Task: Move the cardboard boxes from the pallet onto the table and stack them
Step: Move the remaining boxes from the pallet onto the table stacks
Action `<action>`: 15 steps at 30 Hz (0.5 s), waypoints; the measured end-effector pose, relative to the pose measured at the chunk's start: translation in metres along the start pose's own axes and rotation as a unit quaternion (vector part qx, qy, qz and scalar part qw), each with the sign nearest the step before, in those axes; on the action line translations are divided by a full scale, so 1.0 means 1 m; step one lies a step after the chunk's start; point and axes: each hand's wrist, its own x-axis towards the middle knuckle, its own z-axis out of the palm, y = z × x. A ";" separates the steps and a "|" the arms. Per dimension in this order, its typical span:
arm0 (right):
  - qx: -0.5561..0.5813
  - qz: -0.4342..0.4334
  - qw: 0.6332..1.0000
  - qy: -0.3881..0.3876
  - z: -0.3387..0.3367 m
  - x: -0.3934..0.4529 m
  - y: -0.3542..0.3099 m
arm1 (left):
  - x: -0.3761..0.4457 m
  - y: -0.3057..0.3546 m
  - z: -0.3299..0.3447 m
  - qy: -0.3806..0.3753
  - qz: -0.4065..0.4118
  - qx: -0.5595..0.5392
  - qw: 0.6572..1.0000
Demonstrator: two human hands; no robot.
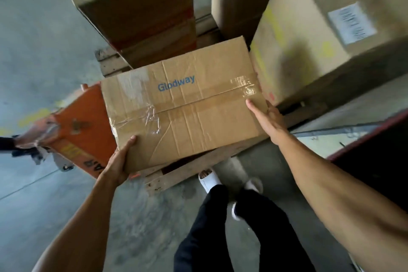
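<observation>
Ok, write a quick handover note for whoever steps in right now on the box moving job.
Left hand: gripping the near left corner of the Glodway box, thumb on top.
Right hand: gripping the box's right end, thumb on top.
The box sits low over the wooden pallet; whether it is lifted clear cannot be told.
Taller cardboard boxes stand on the pallet behind and to the right.
The table is not in view, so the stack there cannot be judged.
Left: carry this box to the table, stack it, then return for the rest.

Box (183, 104) on pallet (189, 172), taller boxes (309, 40) behind, pallet jack (86, 126) left.
</observation>
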 end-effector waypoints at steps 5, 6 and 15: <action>0.033 -0.092 0.995 0.019 -0.050 -0.085 -0.046 | -0.097 0.034 -0.001 -0.049 0.074 0.011 0.996; 0.035 -0.107 0.993 0.023 -0.059 -0.100 -0.052 | -0.110 0.040 0.001 -0.055 0.086 0.017 0.995; 0.148 -0.149 0.971 0.113 -0.130 -0.232 -0.038 | -0.206 0.072 0.014 -0.103 0.209 0.093 0.968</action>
